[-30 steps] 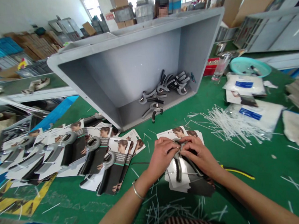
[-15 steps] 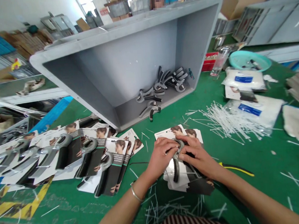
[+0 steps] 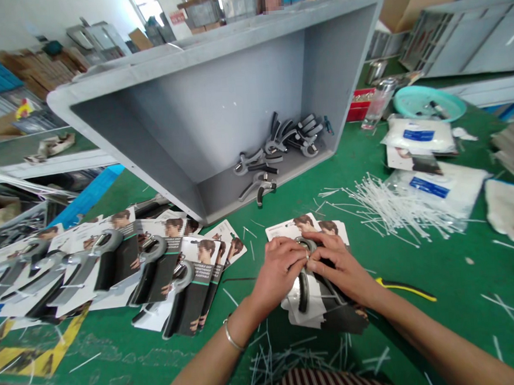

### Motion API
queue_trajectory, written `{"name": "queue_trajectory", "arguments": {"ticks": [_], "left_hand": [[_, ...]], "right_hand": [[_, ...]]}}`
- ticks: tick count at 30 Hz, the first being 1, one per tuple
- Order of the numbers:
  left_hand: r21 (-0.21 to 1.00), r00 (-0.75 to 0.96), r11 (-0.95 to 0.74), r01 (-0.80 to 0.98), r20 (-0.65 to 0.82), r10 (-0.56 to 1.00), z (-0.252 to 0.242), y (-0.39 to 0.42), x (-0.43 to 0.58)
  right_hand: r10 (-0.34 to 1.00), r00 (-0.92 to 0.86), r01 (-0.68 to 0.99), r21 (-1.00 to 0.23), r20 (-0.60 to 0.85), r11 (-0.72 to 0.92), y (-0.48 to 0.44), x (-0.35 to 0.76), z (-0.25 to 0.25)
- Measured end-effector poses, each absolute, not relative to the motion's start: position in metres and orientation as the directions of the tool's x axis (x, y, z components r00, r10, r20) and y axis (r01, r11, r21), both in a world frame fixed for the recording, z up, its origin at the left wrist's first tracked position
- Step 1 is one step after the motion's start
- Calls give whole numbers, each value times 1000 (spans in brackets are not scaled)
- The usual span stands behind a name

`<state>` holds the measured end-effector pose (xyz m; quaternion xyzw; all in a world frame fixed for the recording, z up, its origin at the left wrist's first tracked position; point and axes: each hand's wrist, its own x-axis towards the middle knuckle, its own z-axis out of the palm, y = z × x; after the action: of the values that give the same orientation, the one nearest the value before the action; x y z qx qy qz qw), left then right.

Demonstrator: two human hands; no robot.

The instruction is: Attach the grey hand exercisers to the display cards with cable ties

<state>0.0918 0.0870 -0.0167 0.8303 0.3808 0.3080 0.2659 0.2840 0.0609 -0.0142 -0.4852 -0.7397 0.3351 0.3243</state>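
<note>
A grey and black hand grip strengthener lies on a stack of printed cards in front of me. My left hand is closed, its thumb and fingers pinched at the coiled end of the strengthener. There a small white bit, apparently a cable tie, shows between the fingertips. From the other side my right hand is closed round the same end, its thumb close to the left fingertips. Another white tie crosses the card by the handle. My fingers partly hide the coiled end.
A grey crate on its side holds several loose strengtheners. Carded strengtheners lie in overlapping rows at left. Right of my hands are loose cable ties, yellow-handled cutters and plastic bags. Tie offcuts litter the near edge.
The fingertips of both hands have shifted slightly over the strengthener's coiled end. The strengthener and cards stay in place.
</note>
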Motion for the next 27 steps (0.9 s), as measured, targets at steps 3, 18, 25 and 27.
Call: {"name": "queue_trajectory", "arguments": {"ticks": [3, 18, 25, 27], "left_hand": [[734, 544, -545, 404, 286, 789, -7, 89, 89], [463, 622, -685, 563, 309, 720, -13, 27, 110], [380, 587, -630, 677, 238, 774, -11, 9, 103], [415, 405, -471, 778, 240, 882, -5, 4, 93]], "right_hand": [[954, -244, 493, -825, 172, 275, 62, 283, -18], [926, -227, 535, -756, 301, 377, 67, 276, -29], [935, -195, 549, -757, 296, 354, 56, 282, -17], [914, -306, 564, -723, 265, 399, 42, 288, -5]]}}
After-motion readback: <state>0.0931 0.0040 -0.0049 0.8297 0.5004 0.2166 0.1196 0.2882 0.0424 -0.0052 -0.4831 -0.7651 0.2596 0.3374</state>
